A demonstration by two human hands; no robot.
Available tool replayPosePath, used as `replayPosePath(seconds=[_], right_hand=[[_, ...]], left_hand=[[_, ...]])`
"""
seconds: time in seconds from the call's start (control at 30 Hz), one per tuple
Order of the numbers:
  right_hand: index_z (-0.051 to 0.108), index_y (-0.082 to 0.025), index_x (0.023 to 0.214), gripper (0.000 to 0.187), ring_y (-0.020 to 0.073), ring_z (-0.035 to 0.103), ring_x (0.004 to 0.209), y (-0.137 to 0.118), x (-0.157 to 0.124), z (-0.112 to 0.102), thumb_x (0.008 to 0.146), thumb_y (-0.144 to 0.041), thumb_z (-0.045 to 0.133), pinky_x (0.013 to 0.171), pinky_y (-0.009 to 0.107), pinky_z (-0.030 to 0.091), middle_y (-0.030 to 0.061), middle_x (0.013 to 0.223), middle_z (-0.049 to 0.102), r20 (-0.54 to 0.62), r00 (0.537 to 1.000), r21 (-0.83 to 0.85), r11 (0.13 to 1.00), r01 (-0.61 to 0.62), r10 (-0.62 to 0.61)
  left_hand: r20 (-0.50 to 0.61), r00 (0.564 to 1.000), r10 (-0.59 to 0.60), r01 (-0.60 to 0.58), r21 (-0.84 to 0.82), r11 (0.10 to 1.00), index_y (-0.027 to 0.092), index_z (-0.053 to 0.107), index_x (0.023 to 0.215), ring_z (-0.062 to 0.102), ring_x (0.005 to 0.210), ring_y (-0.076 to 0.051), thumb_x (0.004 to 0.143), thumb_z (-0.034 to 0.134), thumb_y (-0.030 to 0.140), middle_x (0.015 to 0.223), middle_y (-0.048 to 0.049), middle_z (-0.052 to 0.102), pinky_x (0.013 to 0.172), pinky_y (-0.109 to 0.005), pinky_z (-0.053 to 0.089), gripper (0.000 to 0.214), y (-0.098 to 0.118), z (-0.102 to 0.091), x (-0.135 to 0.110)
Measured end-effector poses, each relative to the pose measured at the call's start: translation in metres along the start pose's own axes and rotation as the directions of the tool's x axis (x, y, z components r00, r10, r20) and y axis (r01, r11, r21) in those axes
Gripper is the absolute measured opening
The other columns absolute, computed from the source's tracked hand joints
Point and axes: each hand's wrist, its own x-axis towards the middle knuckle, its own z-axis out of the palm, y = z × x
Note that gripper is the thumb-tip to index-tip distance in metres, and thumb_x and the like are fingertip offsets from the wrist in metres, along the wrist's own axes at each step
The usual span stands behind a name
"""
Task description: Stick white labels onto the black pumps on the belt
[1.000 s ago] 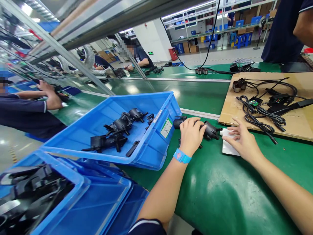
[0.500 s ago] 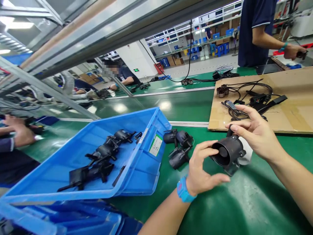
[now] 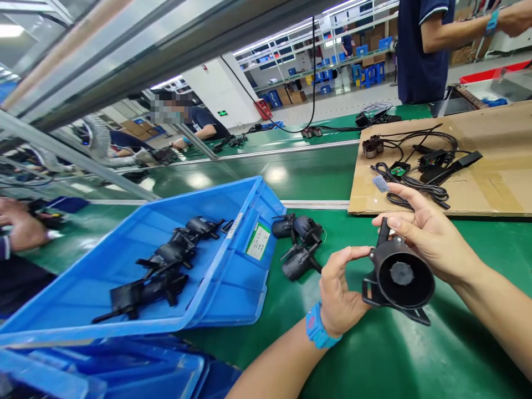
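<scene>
A black round plastic housing (image 3: 404, 276) is held up above the green bench, its wide opening towards me. Inside the opening sits a grey round core, and looped brackets stick out below and at the left. My right hand (image 3: 434, 235) pinches the stem on its top between thumb and fingers. Thumb and index finger of my left hand (image 3: 343, 288) touch its left side. Nearby on the bench lie several similar black housings (image 3: 297, 260), left of my left hand. More black parts (image 3: 174, 252) lie in the blue bin (image 3: 224, 299) at the left.
Beyond my right hand, a cardboard sheet (image 3: 494, 183) bears black cables (image 3: 436, 191) and small metal cylinders (image 3: 371, 147). More blue bins (image 3: 145, 371) stand below the first. Co-workers are at the left edge and across the bench. A metal frame (image 3: 166, 55) crosses overhead.
The housing has been turned, so its opening now faces me and the white piece behind it is hidden. My left fingers have shifted to its side. The co-worker at back right has raised an arm.
</scene>
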Motion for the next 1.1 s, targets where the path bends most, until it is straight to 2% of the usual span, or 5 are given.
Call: replayPosePath(seconds=[0.27, 0.53, 0.7, 0.8, 1.1], right_hand=[[0.042, -0.035, 0.146, 0.067, 0.0121, 0.068, 0.065, 0.002, -0.001, 0.004, 0.09, -0.037, 0.079, 0.058, 0.021, 0.06, 0.004, 0.102, 0.076, -0.019, 0.998, -0.022, 0.998, -0.056, 0.055], [0.045, -0.04, 0.143, 0.054, 0.0194, 0.073, 0.1, -0.011, -0.022, 0.013, 0.097, -0.028, 0.071, 0.084, 0.029, 0.063, 0.0024, 0.102, 0.076, 0.011, 0.953, -0.37, 0.884, 0.285, -0.303], [0.047, -0.052, 0.141, 0.06, 0.0257, 0.074, 0.097, -0.02, -0.045, 0.019, 0.095, -0.021, 0.071, 0.082, 0.043, 0.065, -0.0006, 0.106, 0.075, 0.129, 0.858, -0.539, 0.691, 0.482, -0.497], [0.041, -0.055, 0.147, 0.07, 0.0267, 0.074, 0.096, -0.023, -0.052, 0.02, 0.095, -0.019, 0.07, 0.089, 0.048, 0.063, -0.0024, 0.11, 0.075, 0.247, 0.825, -0.594, 0.593, 0.544, -0.509], [0.023, -0.043, 0.16, 0.087, 0.0293, 0.07, 0.104, -0.033, -0.047, 0.013, 0.09, -0.046, 0.075, 0.097, 0.046, 0.056, 0.0064, 0.106, 0.076, 0.006, 0.909, -0.285, 0.87, 0.402, -0.417]], left_hand=[[-0.027, 0.997, 0.072, -0.071, 0.043, 0.997, 0.028, 0.035, 0.151, 0.075, 0.097, -0.02, 0.073, 0.088, 0.044, 0.114, -0.0088, 0.075, 0.088, -0.032, 0.06, 0.096, 0.002, 0.003, 0.002], [0.03, 0.981, 0.189, -0.189, -0.025, 0.982, 0.028, 0.028, 0.156, 0.071, 0.114, -0.021, 0.084, 0.081, 0.036, 0.124, -0.0114, 0.072, 0.098, -0.033, 0.058, 0.09, -0.001, 0.001, 0.004], [0.287, 0.957, 0.039, -0.016, -0.085, 0.996, 0.023, 0.007, 0.162, 0.059, 0.131, -0.038, 0.045, 0.094, 0.062, 0.146, -0.0241, 0.054, 0.112, -0.052, 0.048, 0.151, 0.011, -0.007, 0.009], [0.351, 0.931, -0.103, 0.153, -0.118, 0.981, 0.025, 0.023, 0.159, 0.065, 0.123, -0.036, 0.055, 0.094, 0.056, 0.138, -0.0188, 0.061, 0.108, -0.049, 0.054, 0.13, 0.021, -0.01, 0.012], [0.188, 0.968, -0.169, 0.199, -0.153, 0.968, 0.024, 0.056, 0.13, 0.069, 0.109, -0.028, 0.065, 0.09, 0.052, 0.119, -0.0135, 0.065, 0.089, -0.037, 0.062, 0.078, 0.012, -0.001, 0.001]])
